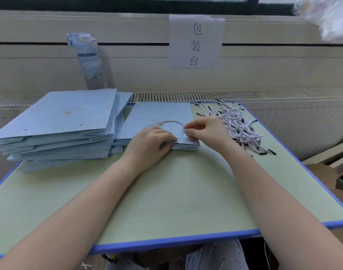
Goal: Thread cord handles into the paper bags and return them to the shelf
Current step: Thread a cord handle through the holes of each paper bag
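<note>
A flat light-blue paper bag (159, 115) lies on top of a short pile at the middle of the table. A white twisted cord (163, 122) arcs across it. My left hand (151, 143) grips the bag's near edge with curled fingers. My right hand (203, 129) pinches the cord's black-tipped end at the bag's near right corner. A tall pile of flat blue bags (57, 125) sits to the left. A heap of loose white cords (239, 127) with black tips lies to the right.
The green table (176, 201) has a blue edge. A clear water bottle (88, 61) stands behind the tall pile. A paper sign (196, 41) hangs on the wall. Cardboard boxes (330, 168) stand off the table's right side.
</note>
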Motion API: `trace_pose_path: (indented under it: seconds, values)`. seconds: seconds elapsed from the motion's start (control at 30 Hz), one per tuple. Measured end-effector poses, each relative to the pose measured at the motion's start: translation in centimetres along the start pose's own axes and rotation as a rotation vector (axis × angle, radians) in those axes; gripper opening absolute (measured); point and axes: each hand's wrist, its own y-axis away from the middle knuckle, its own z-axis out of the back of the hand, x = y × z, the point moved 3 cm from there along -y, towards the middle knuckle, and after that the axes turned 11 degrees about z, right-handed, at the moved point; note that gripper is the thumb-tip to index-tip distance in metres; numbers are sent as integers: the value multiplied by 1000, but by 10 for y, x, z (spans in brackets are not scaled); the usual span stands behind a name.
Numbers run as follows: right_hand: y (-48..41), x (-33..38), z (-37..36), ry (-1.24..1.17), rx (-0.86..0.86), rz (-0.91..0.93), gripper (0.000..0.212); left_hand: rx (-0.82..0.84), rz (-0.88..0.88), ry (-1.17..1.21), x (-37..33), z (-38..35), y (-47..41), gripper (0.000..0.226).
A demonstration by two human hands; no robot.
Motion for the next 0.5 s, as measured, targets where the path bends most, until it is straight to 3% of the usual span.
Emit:
trace_pose_path:
  seconds: [0.2, 0.5]
  values:
    - [2, 1, 0, -24, -40, 12, 13, -4, 37, 33, -1, -2, 1, 17]
    - [3, -2, -20, 131, -67, 58, 11, -7, 89, 4, 9, -3, 0, 7]
